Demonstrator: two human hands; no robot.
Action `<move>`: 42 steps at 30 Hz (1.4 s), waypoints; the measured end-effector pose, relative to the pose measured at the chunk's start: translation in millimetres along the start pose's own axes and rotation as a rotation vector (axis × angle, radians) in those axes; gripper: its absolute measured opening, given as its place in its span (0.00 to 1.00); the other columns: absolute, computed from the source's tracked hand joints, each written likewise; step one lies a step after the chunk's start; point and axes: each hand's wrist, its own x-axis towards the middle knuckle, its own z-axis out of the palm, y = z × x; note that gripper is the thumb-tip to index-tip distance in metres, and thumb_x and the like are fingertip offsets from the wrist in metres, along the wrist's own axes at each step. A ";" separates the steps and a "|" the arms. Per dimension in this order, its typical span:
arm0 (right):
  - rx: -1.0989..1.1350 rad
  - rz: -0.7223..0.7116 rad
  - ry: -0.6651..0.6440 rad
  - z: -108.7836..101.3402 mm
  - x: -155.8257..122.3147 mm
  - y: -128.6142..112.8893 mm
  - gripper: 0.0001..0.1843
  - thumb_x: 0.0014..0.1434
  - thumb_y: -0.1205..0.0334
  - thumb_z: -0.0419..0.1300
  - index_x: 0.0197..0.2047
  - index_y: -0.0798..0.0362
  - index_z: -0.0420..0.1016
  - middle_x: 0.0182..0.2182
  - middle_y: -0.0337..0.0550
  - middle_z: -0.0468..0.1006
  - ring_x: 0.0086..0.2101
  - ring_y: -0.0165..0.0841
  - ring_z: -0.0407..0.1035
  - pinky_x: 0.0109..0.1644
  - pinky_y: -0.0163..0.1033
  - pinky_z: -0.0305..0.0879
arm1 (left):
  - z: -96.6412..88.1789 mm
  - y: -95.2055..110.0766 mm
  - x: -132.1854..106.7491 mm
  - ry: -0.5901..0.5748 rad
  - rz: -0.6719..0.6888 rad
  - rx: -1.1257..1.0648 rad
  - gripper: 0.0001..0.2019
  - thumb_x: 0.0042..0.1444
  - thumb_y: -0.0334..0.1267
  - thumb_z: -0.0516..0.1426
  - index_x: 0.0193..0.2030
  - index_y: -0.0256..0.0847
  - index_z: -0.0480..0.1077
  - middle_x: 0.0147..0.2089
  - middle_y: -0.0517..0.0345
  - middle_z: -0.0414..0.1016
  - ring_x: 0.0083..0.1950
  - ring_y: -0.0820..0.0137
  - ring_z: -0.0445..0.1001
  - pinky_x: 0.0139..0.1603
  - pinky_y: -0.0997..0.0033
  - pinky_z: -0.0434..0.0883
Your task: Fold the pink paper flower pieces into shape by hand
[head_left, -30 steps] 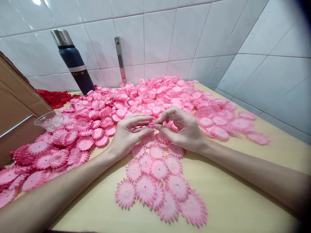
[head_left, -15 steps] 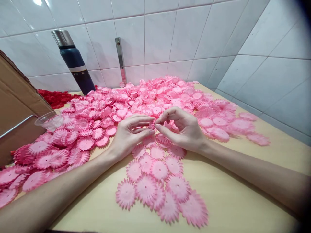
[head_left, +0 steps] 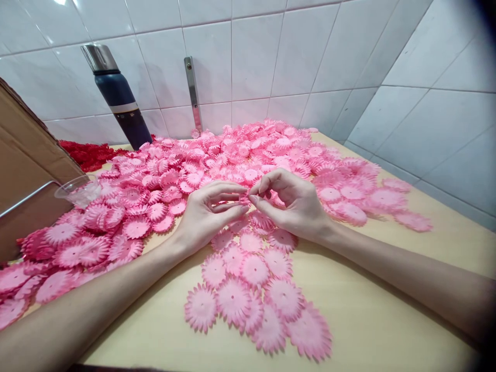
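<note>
My left hand (head_left: 205, 214) and my right hand (head_left: 294, 204) meet fingertip to fingertip over the middle of the table. Both are pinched on a small pink fabric flower piece (head_left: 244, 199) that is mostly hidden between the fingers. A big heap of pink fabric flower discs (head_left: 248, 155) spreads behind and beside the hands. A smaller group of flat pink discs (head_left: 251, 294) lies in overlapping rows just in front of the hands.
The pale wooden table (head_left: 368, 310) runs to a white tiled wall. A dark blue flask (head_left: 120, 103) stands at the back left by red flower pieces (head_left: 87, 155). A clear plastic cup (head_left: 77, 191) and a cardboard box (head_left: 23, 160) sit at the left.
Both hands stay pinched together at the same spot, with only slight finger movement. The view has shifted a little.
</note>
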 end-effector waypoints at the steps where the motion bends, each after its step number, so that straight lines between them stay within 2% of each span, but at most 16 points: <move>1: -0.005 0.003 -0.005 -0.4 0.1 0.4 0.10 0.53 0.72 0.62 0.35 0.51 0.66 0.32 0.40 0.73 0.32 0.31 0.69 0.35 0.40 0.68 | 0.3 0.8 0.1 0.014 -0.003 0.003 0.13 0.47 0.34 0.67 0.41 0.39 0.76 0.43 0.53 0.77 0.44 0.66 0.78 0.46 0.66 0.79; 6: -0.048 0.022 0.028 -1.8 1.6 1.3 0.10 0.52 0.75 0.59 0.34 0.51 0.65 0.31 0.39 0.71 0.29 0.30 0.66 0.32 0.39 0.65 | 0.7 4.5 0.2 0.082 -0.016 -0.046 0.06 0.50 0.31 0.64 0.35 0.37 0.75 0.39 0.57 0.76 0.40 0.69 0.77 0.39 0.68 0.81; 10: -0.119 -0.053 0.019 -1.9 3.1 0.2 0.11 0.51 0.77 0.58 0.35 0.52 0.71 0.30 0.39 0.72 0.29 0.30 0.66 0.32 0.38 0.64 | 1.0 4.9 -0.6 0.098 -0.046 -0.126 0.04 0.52 0.29 0.61 0.35 0.37 0.74 0.39 0.58 0.74 0.38 0.71 0.76 0.37 0.66 0.82; 13: -0.187 -0.137 -0.031 -2.5 3.7 -2.0 0.12 0.53 0.77 0.56 0.34 0.52 0.76 0.31 0.42 0.76 0.31 0.32 0.70 0.34 0.39 0.66 | 0.7 4.0 -0.6 0.073 -0.040 -0.091 0.05 0.53 0.30 0.60 0.37 0.38 0.75 0.41 0.58 0.75 0.41 0.69 0.77 0.40 0.65 0.82; 15: -0.203 -0.144 -0.037 -3.2 4.0 -3.9 0.12 0.54 0.76 0.56 0.32 0.52 0.77 0.33 0.43 0.77 0.32 0.32 0.71 0.35 0.40 0.67 | 0.3 3.2 0.0 0.057 -0.013 -0.045 0.05 0.52 0.30 0.61 0.37 0.38 0.75 0.41 0.57 0.76 0.43 0.68 0.77 0.44 0.65 0.80; 20: -0.211 -0.080 -0.043 -3.0 4.3 -7.6 0.03 0.53 0.69 0.63 0.33 0.53 0.74 0.31 0.42 0.76 0.31 0.32 0.70 0.35 0.40 0.68 | -0.9 0.5 1.5 0.040 0.062 0.006 0.06 0.49 0.31 0.65 0.35 0.38 0.75 0.38 0.59 0.77 0.41 0.72 0.78 0.46 0.72 0.78; 23: -0.173 -0.018 -0.026 -1.7 3.5 -6.4 0.09 0.53 0.68 0.64 0.38 0.53 0.71 0.32 0.41 0.74 0.30 0.30 0.69 0.32 0.38 0.67 | -1.9 -0.8 0.9 0.041 0.078 0.051 0.04 0.52 0.30 0.62 0.36 0.38 0.74 0.39 0.59 0.76 0.41 0.74 0.77 0.48 0.72 0.77; 29: -0.064 0.003 -0.024 -1.3 0.8 -1.5 0.09 0.53 0.69 0.64 0.39 0.52 0.71 0.33 0.40 0.74 0.33 0.32 0.70 0.36 0.40 0.68 | -2.3 1.0 -0.4 0.053 0.132 0.220 0.04 0.53 0.28 0.60 0.32 0.38 0.75 0.41 0.56 0.73 0.44 0.72 0.74 0.45 0.72 0.76; 33: 0.041 0.071 -0.022 -0.7 1.0 -1.4 0.11 0.53 0.68 0.65 0.40 0.51 0.71 0.35 0.41 0.75 0.35 0.33 0.71 0.36 0.41 0.68 | -1.1 2.2 0.4 0.072 0.085 0.250 0.04 0.53 0.33 0.61 0.36 0.39 0.78 0.43 0.52 0.74 0.44 0.69 0.75 0.43 0.69 0.77; 37: 0.099 0.128 -0.054 -0.5 1.1 -1.3 0.10 0.55 0.66 0.64 0.41 0.51 0.71 0.36 0.42 0.76 0.36 0.34 0.72 0.36 0.42 0.69 | -1.0 0.6 1.0 0.058 0.081 0.252 0.07 0.52 0.39 0.63 0.35 0.38 0.77 0.43 0.51 0.74 0.44 0.68 0.76 0.40 0.71 0.77; 42: 0.133 0.150 -0.105 -1.4 0.7 -1.5 0.11 0.55 0.65 0.65 0.42 0.50 0.71 0.36 0.42 0.77 0.37 0.34 0.73 0.38 0.42 0.70 | -3.0 -1.2 2.1 0.024 0.109 0.313 0.07 0.53 0.40 0.63 0.34 0.38 0.77 0.42 0.52 0.74 0.44 0.68 0.75 0.40 0.71 0.75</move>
